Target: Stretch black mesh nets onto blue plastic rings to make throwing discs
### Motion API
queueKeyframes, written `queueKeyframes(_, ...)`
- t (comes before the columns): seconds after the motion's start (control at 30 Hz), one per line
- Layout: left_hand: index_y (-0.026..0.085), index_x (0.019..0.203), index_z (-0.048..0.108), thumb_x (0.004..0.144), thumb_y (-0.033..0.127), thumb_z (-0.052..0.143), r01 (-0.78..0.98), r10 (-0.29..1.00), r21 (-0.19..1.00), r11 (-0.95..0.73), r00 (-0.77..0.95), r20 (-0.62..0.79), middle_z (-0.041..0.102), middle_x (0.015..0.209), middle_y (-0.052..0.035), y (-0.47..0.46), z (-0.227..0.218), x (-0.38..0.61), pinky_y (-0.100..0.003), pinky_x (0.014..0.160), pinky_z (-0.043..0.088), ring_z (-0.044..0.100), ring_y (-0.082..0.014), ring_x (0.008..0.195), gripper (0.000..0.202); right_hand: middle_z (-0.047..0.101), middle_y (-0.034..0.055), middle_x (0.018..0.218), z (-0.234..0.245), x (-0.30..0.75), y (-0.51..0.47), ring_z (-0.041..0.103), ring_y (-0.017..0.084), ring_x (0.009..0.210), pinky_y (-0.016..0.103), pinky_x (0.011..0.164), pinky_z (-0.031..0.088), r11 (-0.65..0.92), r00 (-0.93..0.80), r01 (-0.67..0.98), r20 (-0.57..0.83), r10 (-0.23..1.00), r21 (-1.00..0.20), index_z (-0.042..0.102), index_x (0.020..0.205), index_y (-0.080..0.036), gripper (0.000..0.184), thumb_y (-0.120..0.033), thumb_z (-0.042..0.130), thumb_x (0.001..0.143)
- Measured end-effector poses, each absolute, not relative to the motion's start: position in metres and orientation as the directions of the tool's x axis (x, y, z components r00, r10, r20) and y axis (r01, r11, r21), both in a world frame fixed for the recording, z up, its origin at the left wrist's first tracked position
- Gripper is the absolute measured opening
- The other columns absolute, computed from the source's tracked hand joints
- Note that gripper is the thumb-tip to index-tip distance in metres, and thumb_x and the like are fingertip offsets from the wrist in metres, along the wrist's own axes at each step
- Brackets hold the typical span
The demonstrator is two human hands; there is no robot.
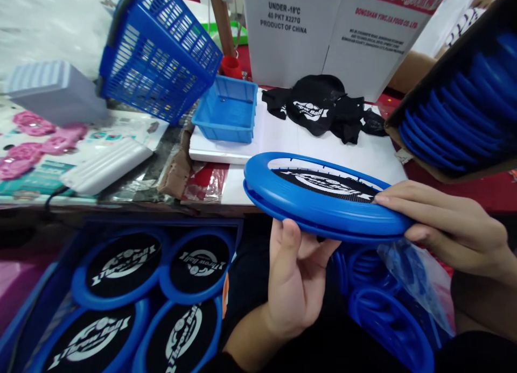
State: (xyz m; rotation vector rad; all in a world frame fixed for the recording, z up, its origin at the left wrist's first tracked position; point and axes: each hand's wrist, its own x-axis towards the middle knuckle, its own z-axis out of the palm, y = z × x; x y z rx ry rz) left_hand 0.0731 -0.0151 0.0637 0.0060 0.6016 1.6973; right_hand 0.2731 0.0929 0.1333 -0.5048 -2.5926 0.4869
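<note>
I hold a blue ring-shaped disc (319, 201) with a black mesh centre printed "Throw Ball" level in front of me. My left hand (297, 279) grips its near rim from below, thumb pressed on the edge. My right hand (446, 225) clasps the right rim, fingers over the top and thumb under it. The disc looks like two blue rings pressed together around the mesh. Below my right hand lie bare blue rings (383, 314) partly covered by a clear plastic bag (412, 276).
Several finished discs (121, 265) fill a box at lower left. A pile of black printed mesh cloths (323, 109) lies on the white board (363, 152). A small blue tray (226, 112), a tilted blue basket (157, 50) and a carton of blue rings (464, 109) stand around.
</note>
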Motion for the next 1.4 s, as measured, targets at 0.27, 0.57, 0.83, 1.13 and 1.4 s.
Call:
queueKeyframes(0.27, 0.037, 0.156, 0.053, 0.091, 0.056, 0.083, -0.927, 0.930, 0.367, -0.078, -0.200, -0.307, 0.064, 0.156, -0.0073, -0.005, 0.069, 0.075, -0.046, 0.099, 0.068, 0.060, -0.0386, 0.145, 0.074, 0.076, 0.0078, 0.128, 0.141, 0.277, 0.092, 0.074, 0.024, 0.112, 0.034, 0.095, 0.062, 0.858, -0.820, 0.297, 0.349, 0.454, -0.420, 0.055, 0.160, -0.035, 0.052, -0.030, 0.060, 0.109)
queueKeyframes(0.57, 0.037, 0.157, 0.052, 0.087, 0.058, 0.086, -0.920, 0.936, 0.387, -0.064, -0.190, -0.296, 0.065, 0.154, -0.0087, -0.007, 0.065, 0.079, -0.049, 0.099, 0.069, 0.055, -0.0414, 0.149, 0.080, 0.076, 0.0092, 0.124, 0.142, 0.282, 0.090, 0.076, 0.026, 0.104, 0.036, 0.088, 0.065, 0.857, -0.828, 0.309, 0.327, 0.456, -0.413, 0.055, 0.160, -0.035, 0.052, -0.032, 0.060, 0.108)
queueKeyframes(0.83, 0.033, 0.158, 0.052, 0.087, 0.057, 0.086, -0.914, 0.941, 0.406, -0.028, -0.161, -0.297, 0.070, 0.145, -0.0109, -0.012, 0.057, 0.082, -0.052, 0.105, 0.066, 0.057, -0.0409, 0.147, 0.082, 0.078, 0.0095, 0.120, 0.138, 0.284, 0.090, 0.077, 0.024, 0.102, 0.034, 0.089, 0.066, 0.872, -0.837, 0.301, 0.330, 0.435, -0.387, 0.061, 0.156, -0.032, 0.047, -0.036, 0.057, 0.109)
queueKeyframes(1.13, 0.035, 0.157, 0.053, 0.088, 0.058, 0.085, -0.911, 0.947, 0.412, -0.030, -0.158, -0.281, 0.065, 0.153, -0.0120, -0.011, 0.055, 0.084, -0.048, 0.100, 0.068, 0.059, -0.0394, 0.145, 0.080, 0.076, 0.0115, 0.122, 0.133, 0.291, 0.083, 0.076, 0.025, 0.107, 0.035, 0.090, 0.065, 0.862, -0.807, 0.309, 0.368, 0.461, -0.402, 0.059, 0.158, -0.029, 0.050, -0.032, 0.060, 0.108)
queueKeyframes(1.4, 0.035, 0.159, 0.051, 0.090, 0.056, 0.084, -0.910, 0.950, 0.414, -0.009, -0.137, -0.280, 0.067, 0.152, -0.0112, -0.012, 0.053, 0.085, -0.050, 0.103, 0.066, 0.061, -0.0385, 0.143, 0.079, 0.079, 0.0112, 0.118, 0.136, 0.293, 0.081, 0.078, 0.027, 0.102, 0.036, 0.085, 0.068, 0.839, -0.800, 0.339, 0.340, 0.495, -0.426, 0.067, 0.150, -0.031, 0.044, -0.036, 0.061, 0.107)
